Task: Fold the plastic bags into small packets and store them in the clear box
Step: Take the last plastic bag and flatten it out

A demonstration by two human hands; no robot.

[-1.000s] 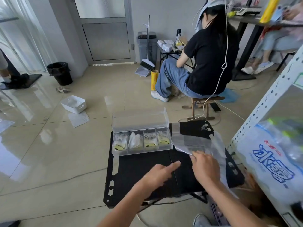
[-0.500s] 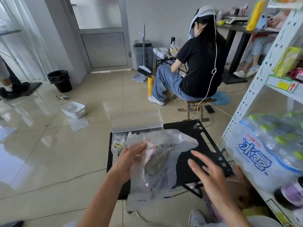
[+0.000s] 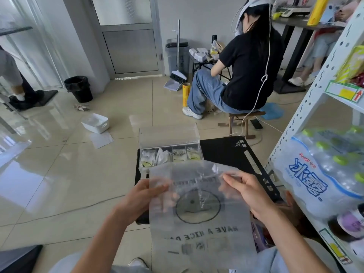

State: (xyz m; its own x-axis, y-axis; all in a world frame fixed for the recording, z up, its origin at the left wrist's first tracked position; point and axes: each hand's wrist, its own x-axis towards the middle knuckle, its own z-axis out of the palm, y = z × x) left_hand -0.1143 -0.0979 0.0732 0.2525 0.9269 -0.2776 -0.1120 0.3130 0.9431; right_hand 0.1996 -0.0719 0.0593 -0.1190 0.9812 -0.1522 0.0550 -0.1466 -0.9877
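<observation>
Plastic bag [image 3: 199, 235], translucent, smiley-printed, gripped by left hand [image 3: 137, 200] and right hand [image 3: 250, 192].

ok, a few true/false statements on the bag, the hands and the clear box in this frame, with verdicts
1. The left hand and the right hand both grip the plastic bag. True.
2. The plastic bag is already folded into a small packet. False: it is held spread out, with its printed face and lettering showing.
3. The clear box has its lid open. True.
4. The compartments of the clear box are empty. False: all four hold folded packets.
5. The clear box stands on the floor. False: it stands on the black table.
</observation>
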